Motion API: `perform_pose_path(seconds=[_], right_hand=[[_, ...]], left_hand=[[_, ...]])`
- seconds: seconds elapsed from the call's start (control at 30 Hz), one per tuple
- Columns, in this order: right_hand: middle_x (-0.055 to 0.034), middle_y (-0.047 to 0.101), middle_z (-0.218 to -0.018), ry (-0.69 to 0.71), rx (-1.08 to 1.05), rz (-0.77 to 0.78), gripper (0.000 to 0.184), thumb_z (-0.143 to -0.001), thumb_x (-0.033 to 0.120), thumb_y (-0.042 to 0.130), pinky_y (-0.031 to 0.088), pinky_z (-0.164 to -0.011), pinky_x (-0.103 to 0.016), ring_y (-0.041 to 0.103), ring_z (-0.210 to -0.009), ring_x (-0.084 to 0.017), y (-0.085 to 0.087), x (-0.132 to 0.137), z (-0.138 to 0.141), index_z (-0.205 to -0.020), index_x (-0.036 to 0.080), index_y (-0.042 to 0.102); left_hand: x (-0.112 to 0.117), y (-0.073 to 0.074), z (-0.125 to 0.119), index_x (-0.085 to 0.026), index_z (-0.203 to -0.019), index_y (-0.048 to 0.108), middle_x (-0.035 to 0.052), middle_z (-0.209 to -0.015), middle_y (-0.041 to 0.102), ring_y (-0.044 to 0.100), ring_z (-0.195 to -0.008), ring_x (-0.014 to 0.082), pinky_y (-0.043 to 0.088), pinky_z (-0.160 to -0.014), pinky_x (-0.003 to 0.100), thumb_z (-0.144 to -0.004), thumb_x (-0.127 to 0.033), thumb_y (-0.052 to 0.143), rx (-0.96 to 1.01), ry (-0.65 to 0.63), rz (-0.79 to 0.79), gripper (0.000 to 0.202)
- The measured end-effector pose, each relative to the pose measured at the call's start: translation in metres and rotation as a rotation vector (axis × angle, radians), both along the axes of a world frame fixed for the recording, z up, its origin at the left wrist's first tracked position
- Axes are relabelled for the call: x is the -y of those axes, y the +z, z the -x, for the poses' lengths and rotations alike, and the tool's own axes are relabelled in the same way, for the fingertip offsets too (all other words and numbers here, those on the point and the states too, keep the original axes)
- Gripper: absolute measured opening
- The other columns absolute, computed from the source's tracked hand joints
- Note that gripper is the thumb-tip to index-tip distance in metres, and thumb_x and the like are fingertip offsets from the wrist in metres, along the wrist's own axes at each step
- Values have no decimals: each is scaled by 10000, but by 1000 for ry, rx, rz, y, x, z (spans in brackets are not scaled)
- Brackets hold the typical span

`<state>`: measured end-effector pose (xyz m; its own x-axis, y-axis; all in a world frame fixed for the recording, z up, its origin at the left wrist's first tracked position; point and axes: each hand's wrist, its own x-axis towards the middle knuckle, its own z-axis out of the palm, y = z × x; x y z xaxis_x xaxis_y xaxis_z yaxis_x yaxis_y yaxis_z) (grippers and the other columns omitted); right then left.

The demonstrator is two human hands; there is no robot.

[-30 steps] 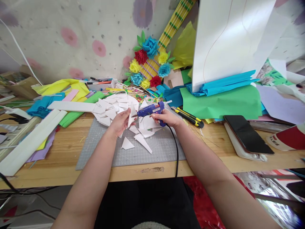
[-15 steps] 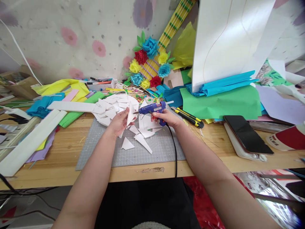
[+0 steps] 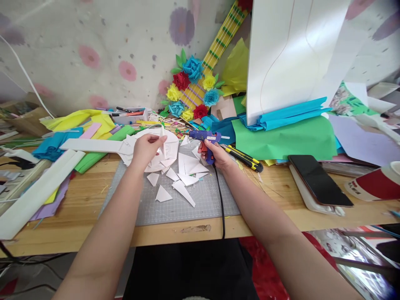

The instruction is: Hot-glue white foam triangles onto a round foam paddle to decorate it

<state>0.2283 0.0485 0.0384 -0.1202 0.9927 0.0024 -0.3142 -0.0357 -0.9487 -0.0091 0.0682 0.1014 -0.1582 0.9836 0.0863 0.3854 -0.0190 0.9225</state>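
Note:
My left hand (image 3: 146, 146) pinches a white paper triangle against a rounded white form (image 3: 165, 152) built of overlapping paper pieces, at the back of the grey cutting mat (image 3: 193, 200). Just to its right, my right hand (image 3: 217, 155) grips the handle of a blue hot glue gun (image 3: 204, 136), whose nozzle points left and whose black cord (image 3: 221, 200) runs over the table's front edge. Several loose white paper triangles (image 3: 183, 177) lie on the mat between and below my hands.
A yellow-and-black utility knife (image 3: 242, 155) lies right of the glue gun. A black phone (image 3: 318, 179) rests on a white pad at the right. Long white strips (image 3: 37, 191), coloured paper sheets (image 3: 287, 137), a paper-flower guitar (image 3: 200, 89) and a tall white board (image 3: 293, 54) crowd the back.
My left hand has carried the paper triangle from in front of the glue nozzle up and left onto the white form. The glue gun has drawn back to the right. The view has tilted slightly.

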Motion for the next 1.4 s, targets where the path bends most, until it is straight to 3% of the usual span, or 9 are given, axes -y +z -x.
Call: perform_pose_path(seconds=[0.13,0.23,0.47,0.63,0.8,0.9,1.1,1.4], right_hand=[[-10,627,-645,27,-10,-3,508,-582,657,750,394,-459,-240,488,-494,-93,-1,-1,1,-686,191,580],[-7,622,-639,11,-17,-2,511,-575,664,744,399,-458,-243,488,-493,-94,0,-1,0,-685,193,579],[-13,629,-634,31,-61,17,493,-576,647,755,380,-439,-236,481,-485,-94,2,-2,1,-675,192,592],[-24,643,-634,38,-69,24,492,-565,645,767,377,-439,-237,470,-489,-97,2,-2,1,-666,191,607],[-29,655,-643,44,-74,12,491,-557,640,776,388,-444,-236,475,-499,-97,3,-2,1,-666,191,610],[-29,658,-639,37,-73,14,499,-545,643,782,393,-448,-234,476,-500,-95,4,-2,1,-663,189,612],[-21,652,-624,38,-73,15,491,-564,634,779,375,-440,-229,474,-489,-89,1,-3,2,-669,185,612],[-18,651,-636,35,-52,12,496,-563,646,769,377,-458,-242,477,-509,-99,0,-4,2,-680,193,607]], left_hand=[[-25,5,-24,-197,-680,584,121,-872,684,623,-973,326,464,-760,365,-625,-510,769,-547,28,67,368],[-41,2,-35,-210,-667,560,159,-899,684,611,-1038,383,455,-793,412,-587,-539,780,-704,34,137,404],[-54,-6,-34,-176,-738,627,214,-914,694,607,-1053,429,452,-783,443,-637,-585,714,-886,26,236,430],[-59,-7,-25,-179,-905,659,207,-982,701,584,-1119,416,462,-798,418,-617,-583,739,-856,-42,119,502],[-54,0,-32,-75,-1117,627,300,-1114,649,593,-1099,443,463,-810,452,-703,-581,670,-1015,41,274,655],[-50,1,-37,-45,-1216,579,310,-1184,621,591,-1113,426,462,-837,451,-755,-583,609,-1095,39,309,709],[-46,-2,-35,-82,-1249,554,264,-1226,616,583,-1142,387,457,-873,437,-812,-553,541,-1196,37,330,642],[-46,-5,-30,-64,-1246,546,284,-1184,623,593,-1110,402,454,-856,448,-806,-547,553,-1186,38,272,654]])
